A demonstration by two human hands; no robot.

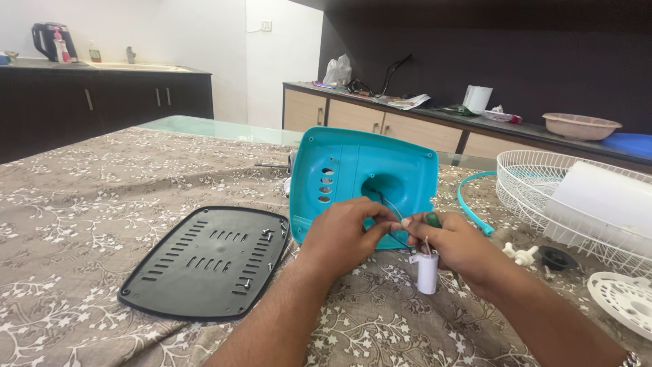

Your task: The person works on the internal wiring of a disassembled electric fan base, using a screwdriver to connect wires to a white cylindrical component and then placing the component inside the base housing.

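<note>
both hands' grip pinch thin wires (pixel 392 212) by the teal housing (pixel 363 183), white capacitor (pixel 427 272) dangling below.

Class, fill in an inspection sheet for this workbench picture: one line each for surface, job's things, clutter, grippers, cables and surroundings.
Surface: table under a brown floral cloth.
Job's things: teal fan base housing standing on edge; white cylindrical capacitor hanging from wires below the right hand; green-handled screwdriver in that hand.
Clutter: black vented base plate, white fan guard, teal ring, white knobs.
Grippers: left hand and right hand pinch thin wires at the housing opening.
Cables: thin wires from the housing.
Surroundings: kitchen counter with kettle, sideboard with bowl.
</note>
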